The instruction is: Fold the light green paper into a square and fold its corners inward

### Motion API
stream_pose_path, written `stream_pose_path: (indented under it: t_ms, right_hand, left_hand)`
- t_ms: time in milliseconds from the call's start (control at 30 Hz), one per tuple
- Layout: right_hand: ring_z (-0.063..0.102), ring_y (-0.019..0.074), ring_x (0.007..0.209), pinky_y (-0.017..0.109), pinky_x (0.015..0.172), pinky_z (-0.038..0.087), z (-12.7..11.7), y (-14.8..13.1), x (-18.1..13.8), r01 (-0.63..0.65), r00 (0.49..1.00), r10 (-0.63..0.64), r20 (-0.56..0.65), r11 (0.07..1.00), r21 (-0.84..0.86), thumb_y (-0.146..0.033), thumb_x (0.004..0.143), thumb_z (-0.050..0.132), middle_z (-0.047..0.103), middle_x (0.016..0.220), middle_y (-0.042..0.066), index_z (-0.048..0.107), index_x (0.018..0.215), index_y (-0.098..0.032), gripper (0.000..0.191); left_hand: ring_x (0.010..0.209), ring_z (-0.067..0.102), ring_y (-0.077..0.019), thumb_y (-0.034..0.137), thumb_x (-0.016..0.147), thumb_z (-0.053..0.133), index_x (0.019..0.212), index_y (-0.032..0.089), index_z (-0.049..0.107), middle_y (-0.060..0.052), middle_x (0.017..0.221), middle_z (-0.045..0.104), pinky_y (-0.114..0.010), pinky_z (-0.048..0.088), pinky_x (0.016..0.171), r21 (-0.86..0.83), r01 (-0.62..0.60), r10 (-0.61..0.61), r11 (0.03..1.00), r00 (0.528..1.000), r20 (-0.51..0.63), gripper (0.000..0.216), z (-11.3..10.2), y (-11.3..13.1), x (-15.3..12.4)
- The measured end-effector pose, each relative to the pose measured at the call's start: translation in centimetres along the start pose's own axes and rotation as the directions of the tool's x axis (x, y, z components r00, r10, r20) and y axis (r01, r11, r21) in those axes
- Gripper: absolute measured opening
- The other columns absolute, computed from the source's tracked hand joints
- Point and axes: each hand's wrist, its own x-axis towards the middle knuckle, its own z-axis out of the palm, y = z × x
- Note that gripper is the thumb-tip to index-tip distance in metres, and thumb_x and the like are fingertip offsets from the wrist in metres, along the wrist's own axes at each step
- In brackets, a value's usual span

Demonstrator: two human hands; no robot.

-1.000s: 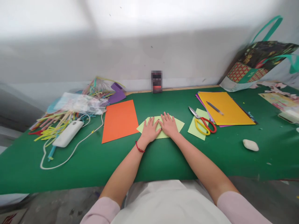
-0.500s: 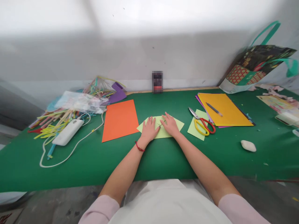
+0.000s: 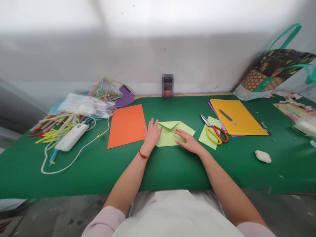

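Note:
A light green sheet of paper (image 3: 168, 140), folded with a triangular flap at its far edge, lies in front of me on the green table. My left hand (image 3: 151, 134) rests over its left end, fingers stretched out and pointing away from me. On the right part of the paper lies my right hand (image 3: 186, 140), its fingers spread and reaching toward the middle fold. The flap stands slightly raised between the two hands. The paper's left corner is hidden under my left hand.
Left are orange paper (image 3: 127, 126), a white power bank (image 3: 72, 137) with cable, and a heap of colourful strips (image 3: 66, 120). Right are scissors (image 3: 214, 130) on a green piece, yellow paper (image 3: 242, 118) under a pen (image 3: 227, 116), and a white case (image 3: 263, 156).
My hands have moved apart from the middle of the green paper, the left one leftward and the right one to the right. The fold in the middle now shows.

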Motion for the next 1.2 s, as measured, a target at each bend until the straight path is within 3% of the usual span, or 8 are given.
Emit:
stream_pose_path:
  t_ms: [167, 433, 633, 700, 767, 933, 1100, 1200]
  right_hand:
    - [0.032, 0.0271, 0.137, 0.051, 0.112, 0.027, 0.0, -0.2, 0.0, 0.009, 0.998, -0.004, 0.055, 0.997, -0.081, -0.051, 0.086, 0.052, 0.042, 0.145, 0.007, 0.045, 0.137, -0.028, 0.057]
    - [0.023, 0.0295, 0.140, 0.055, 0.113, 0.021, 0.2, -0.5, -0.4, 0.155, 0.981, -0.125, 0.148, 0.964, -0.215, -0.048, 0.079, 0.063, 0.034, 0.150, 0.004, 0.048, 0.133, -0.033, 0.058]
    - [0.032, 0.0305, 0.137, 0.055, 0.109, 0.032, 0.2, -0.5, -0.4, 0.237, 0.971, -0.226, 0.073, 0.945, -0.227, -0.037, 0.080, 0.065, 0.041, 0.145, 0.010, 0.062, 0.117, -0.025, 0.038]
    - [0.035, 0.0281, 0.136, 0.049, 0.107, 0.037, 0.2, -0.7, -0.4, 0.288, 0.958, -0.282, 0.057, 0.935, -0.209, -0.030, 0.082, 0.063, 0.044, 0.143, 0.011, 0.065, 0.109, -0.022, 0.028]
    - [0.041, 0.0264, 0.132, 0.046, 0.105, 0.040, 0.2, -0.8, -0.3, 0.330, 0.944, -0.325, 0.056, 0.924, -0.192, -0.025, 0.084, 0.061, 0.048, 0.140, 0.012, 0.066, 0.104, -0.021, 0.021]
    - [0.061, 0.0233, 0.108, 0.051, 0.104, 0.038, 0.3, -1.1, -0.1, 0.345, 0.938, -0.338, 0.071, 0.924, -0.166, -0.022, 0.085, 0.057, 0.065, 0.115, 0.010, 0.066, 0.093, -0.022, 0.012]
    - [0.064, 0.0215, 0.098, 0.048, 0.100, 0.042, -0.2, -1.2, 0.1, 0.330, 0.944, -0.323, 0.072, 0.935, -0.132, -0.021, 0.083, 0.057, 0.068, 0.107, 0.008, 0.066, 0.089, -0.024, 0.010]
    - [0.061, 0.0226, 0.105, 0.044, 0.096, 0.046, -0.3, -1.2, 0.0, 0.326, 0.945, -0.318, 0.077, 0.936, -0.130, -0.020, 0.080, 0.056, 0.064, 0.115, 0.009, 0.066, 0.093, -0.023, 0.016]
  left_hand:
    - [0.142, 0.017, -0.0297, 0.047, 0.093, 0.025, 0.147, 0.011, 0.020, -0.019, 0.154, 0.019, -0.053, 0.017, 0.113, 0.012, 0.240, -0.240, 0.971, 0.968, 0.070, 0.065, -0.8, -1.1, 0.2]
    - [0.143, 0.013, -0.0256, 0.045, 0.093, 0.026, 0.147, 0.014, 0.022, -0.012, 0.155, 0.017, -0.047, 0.015, 0.115, 0.079, 0.117, -0.131, 0.990, 0.970, 0.204, 0.062, -2.1, -2.9, 0.4]
    - [0.138, 0.029, -0.0320, 0.044, 0.094, 0.028, 0.142, 0.011, 0.034, -0.021, 0.149, 0.032, -0.054, 0.022, 0.111, 0.112, 0.217, -0.227, 0.970, 0.971, 0.082, 0.059, -2.1, -2.2, 0.0]
    - [0.136, 0.033, -0.0311, 0.040, 0.095, 0.030, 0.135, 0.011, 0.044, -0.020, 0.144, 0.040, -0.054, 0.022, 0.111, 0.068, 0.147, -0.148, 0.987, 0.989, 0.013, 0.052, -2.1, -1.7, 0.1]
    - [0.131, 0.041, -0.0270, 0.034, 0.094, 0.034, 0.128, 0.015, 0.051, -0.015, 0.139, 0.048, -0.047, 0.030, 0.109, -0.022, -0.048, 0.047, 0.999, 0.998, -0.035, 0.042, -2.1, -1.3, 0.1]
    - [0.083, 0.062, -0.0179, 0.031, 0.094, 0.038, 0.086, 0.019, 0.064, -0.005, 0.087, 0.066, -0.029, 0.049, 0.075, -0.169, -0.454, 0.462, 0.875, 0.887, 0.010, 0.029, -1.6, 0.2, -1.1]
    - [0.076, 0.059, -0.0164, 0.031, 0.088, 0.052, 0.085, 0.019, 0.062, -0.002, 0.083, 0.060, -0.027, 0.047, 0.066, -0.145, -0.586, 0.603, 0.798, 0.780, 0.167, 0.016, -0.6, 1.2, -2.3]
    - [0.079, 0.059, -0.0187, 0.030, 0.082, 0.061, 0.092, 0.020, 0.061, -0.005, 0.091, 0.059, -0.030, 0.048, 0.068, -0.070, -0.585, 0.586, 0.808, 0.786, 0.196, 0.014, -0.7, 0.8, -2.1]
